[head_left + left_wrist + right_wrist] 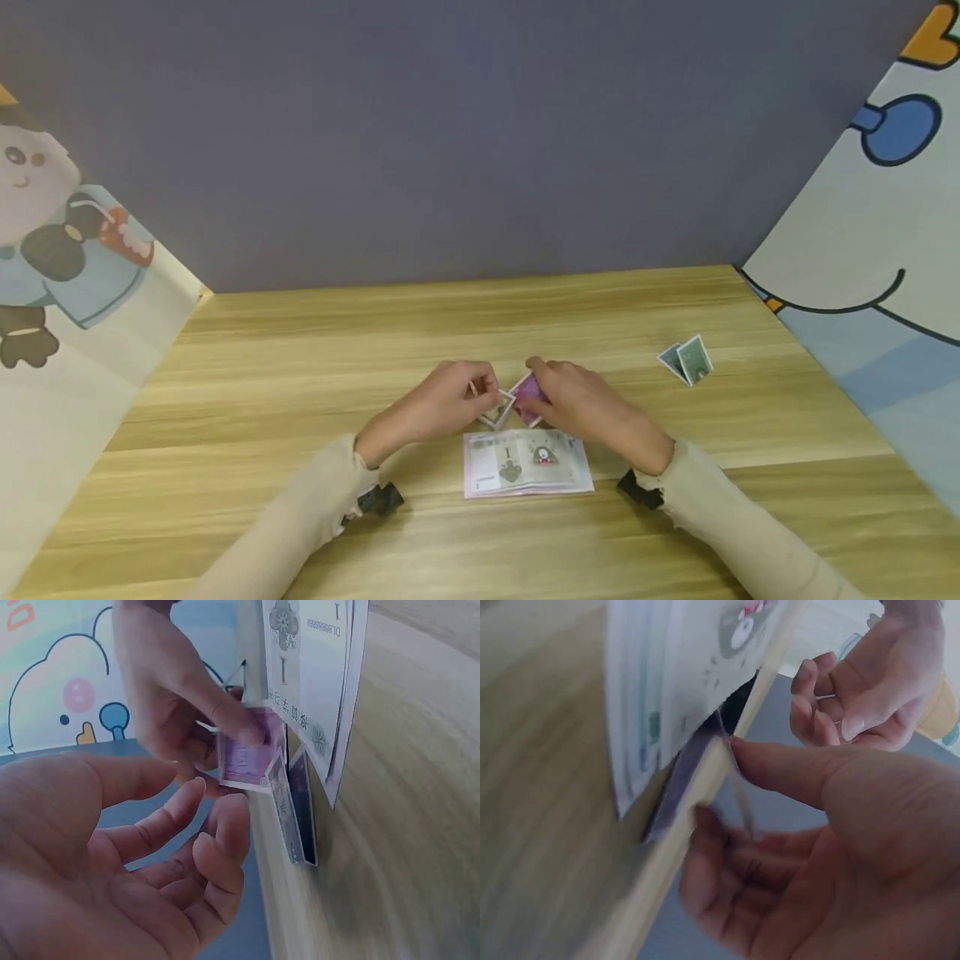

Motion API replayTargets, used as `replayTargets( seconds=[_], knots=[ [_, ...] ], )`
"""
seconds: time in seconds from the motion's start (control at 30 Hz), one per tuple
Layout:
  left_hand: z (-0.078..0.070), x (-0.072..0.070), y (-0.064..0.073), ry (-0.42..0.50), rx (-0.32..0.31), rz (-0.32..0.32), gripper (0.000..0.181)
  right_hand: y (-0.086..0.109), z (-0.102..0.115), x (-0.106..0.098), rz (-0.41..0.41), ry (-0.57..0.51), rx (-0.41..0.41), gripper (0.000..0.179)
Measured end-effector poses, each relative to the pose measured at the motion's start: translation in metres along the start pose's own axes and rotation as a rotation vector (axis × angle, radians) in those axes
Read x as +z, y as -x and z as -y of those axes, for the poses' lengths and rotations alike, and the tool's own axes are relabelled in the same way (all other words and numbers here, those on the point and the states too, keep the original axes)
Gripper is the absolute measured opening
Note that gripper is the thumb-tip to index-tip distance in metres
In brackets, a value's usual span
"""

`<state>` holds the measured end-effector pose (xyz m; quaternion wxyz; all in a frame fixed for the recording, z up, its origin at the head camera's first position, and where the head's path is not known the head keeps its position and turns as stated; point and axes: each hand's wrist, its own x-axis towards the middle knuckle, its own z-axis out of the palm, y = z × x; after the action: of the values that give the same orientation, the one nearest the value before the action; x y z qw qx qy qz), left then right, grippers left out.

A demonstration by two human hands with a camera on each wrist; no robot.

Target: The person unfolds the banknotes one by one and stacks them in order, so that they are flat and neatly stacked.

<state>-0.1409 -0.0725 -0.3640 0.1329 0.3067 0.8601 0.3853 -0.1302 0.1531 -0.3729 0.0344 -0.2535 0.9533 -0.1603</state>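
Observation:
My right hand [581,400] pinches a small purple card [530,398] with a white border between thumb and fingers. In the left wrist view its printed purple face [244,761] shows under the thumb. My left hand [453,400] is close beside a small folded card [495,414]; in the left wrist view its fingers are loosely bent around nothing. That folded card [283,810] stands on edge on the table like a tent, right against the purple card in this view. Nearer me lies a stack of play banknotes [525,467], the top one grey-green with a "1" and a cartoon figure.
Two greenish card panels [693,360] lean together on the table at the right. The wooden tabletop [300,350] meets a dark grey back panel [465,150], with cartoon-printed side walls left and right. A dark wrist strap [381,500] sits at the left sleeve.

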Motion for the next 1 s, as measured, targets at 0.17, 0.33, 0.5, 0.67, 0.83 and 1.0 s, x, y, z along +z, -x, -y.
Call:
replayTargets(
  seconds=[0.17,0.33,0.5,0.67,0.83,1.0],
  knots=[
    [0.001,0.001,0.001,0.026,-0.035,-0.003,0.008,-0.002,-0.004,-0.003,0.011,-0.126,-0.115,0.025],
    [0.004,-0.002,0.002,0.019,-0.011,-0.024,0.008,0.002,-0.002,-0.017,-0.043,-0.121,-0.117,0.018],
    [0.004,-0.01,0.005,0.053,0.05,0.023,0.029,0.007,0.005,-0.032,-0.079,-0.131,-0.136,0.019],
    [-0.002,-0.016,0.008,0.103,0.113,0.064,0.038,0.013,0.013,-0.044,-0.105,-0.199,-0.197,0.02],
    [-0.011,-0.017,0.01,0.122,0.166,0.094,0.028,0.021,0.02,-0.057,-0.121,-0.281,-0.211,0.019],
    [-0.018,-0.021,0.013,0.055,0.202,0.013,0.022,0.027,0.022,-0.067,-0.137,-0.309,-0.203,0.017]
  ],
)
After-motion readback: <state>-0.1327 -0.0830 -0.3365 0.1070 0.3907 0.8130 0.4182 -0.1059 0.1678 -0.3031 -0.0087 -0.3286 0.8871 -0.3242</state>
